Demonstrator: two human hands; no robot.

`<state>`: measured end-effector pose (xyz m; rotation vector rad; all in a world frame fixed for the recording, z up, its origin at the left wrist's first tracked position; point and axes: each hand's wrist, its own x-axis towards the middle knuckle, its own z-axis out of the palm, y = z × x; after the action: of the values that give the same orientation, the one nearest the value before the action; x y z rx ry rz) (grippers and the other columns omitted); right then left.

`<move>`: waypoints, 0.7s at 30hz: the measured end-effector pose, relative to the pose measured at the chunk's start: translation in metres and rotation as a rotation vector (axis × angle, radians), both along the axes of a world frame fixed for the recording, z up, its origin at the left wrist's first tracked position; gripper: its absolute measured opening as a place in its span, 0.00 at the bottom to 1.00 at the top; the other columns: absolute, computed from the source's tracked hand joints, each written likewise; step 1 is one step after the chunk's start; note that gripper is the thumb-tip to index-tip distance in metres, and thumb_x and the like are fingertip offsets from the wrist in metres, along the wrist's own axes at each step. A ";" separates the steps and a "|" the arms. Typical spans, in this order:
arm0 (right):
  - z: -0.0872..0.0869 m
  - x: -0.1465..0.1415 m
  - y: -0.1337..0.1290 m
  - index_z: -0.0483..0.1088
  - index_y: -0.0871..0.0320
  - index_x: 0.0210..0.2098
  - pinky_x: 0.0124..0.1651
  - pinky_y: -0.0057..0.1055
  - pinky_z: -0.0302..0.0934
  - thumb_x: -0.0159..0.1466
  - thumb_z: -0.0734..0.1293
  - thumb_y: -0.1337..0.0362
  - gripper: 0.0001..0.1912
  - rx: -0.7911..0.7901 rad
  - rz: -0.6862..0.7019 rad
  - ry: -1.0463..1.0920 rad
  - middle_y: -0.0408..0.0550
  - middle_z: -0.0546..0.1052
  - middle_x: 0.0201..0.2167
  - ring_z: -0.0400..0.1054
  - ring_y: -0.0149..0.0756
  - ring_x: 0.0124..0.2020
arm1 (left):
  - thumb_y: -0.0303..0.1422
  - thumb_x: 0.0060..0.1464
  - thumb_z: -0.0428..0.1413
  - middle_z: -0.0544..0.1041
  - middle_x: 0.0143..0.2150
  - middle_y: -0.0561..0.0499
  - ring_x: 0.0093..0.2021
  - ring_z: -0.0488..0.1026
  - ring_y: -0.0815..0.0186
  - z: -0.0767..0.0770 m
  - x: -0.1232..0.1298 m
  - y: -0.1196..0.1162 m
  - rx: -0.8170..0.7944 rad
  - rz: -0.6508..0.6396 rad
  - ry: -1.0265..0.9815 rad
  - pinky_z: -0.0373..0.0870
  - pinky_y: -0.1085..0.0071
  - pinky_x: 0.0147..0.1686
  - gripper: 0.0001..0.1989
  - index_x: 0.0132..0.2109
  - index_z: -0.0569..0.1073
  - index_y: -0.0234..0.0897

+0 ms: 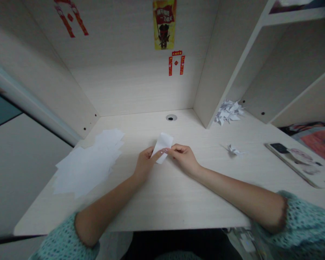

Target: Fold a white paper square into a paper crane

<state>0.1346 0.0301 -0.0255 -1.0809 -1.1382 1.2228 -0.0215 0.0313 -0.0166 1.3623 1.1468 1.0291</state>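
Observation:
A small folded piece of white paper [163, 142] is held between both hands, just above the middle of the desk. My left hand [147, 159] grips its left side, with the thumb lying across the front. On the right edge, my right hand [183, 156] pinches the paper between thumb and curled fingers. The two thumb tips meet near the paper's lower part. The fingers behind the paper are partly hidden.
Loose white sheets [89, 164] spread over the desk's left side. One folded paper piece [234, 150] lies right of my hands, with a phone [300, 164] farther right. Folded papers [229, 111] are heaped behind the upright divider [219, 65]. The desk [173, 202] has a round cable hole [171, 117].

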 end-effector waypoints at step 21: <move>0.006 0.008 0.005 0.74 0.60 0.19 0.24 0.28 0.43 0.44 0.75 0.55 0.15 -0.175 0.057 0.159 0.40 0.65 0.14 0.52 0.25 0.19 | 0.44 0.41 0.61 0.78 0.28 0.49 0.24 0.70 0.68 0.006 -0.001 0.002 -0.136 -0.081 0.025 0.60 0.75 0.22 0.18 0.34 0.77 0.32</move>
<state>0.1423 0.0346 -0.0196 -1.0652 -0.9595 1.4484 -0.0222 0.0335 -0.0105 1.3060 1.1492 0.8631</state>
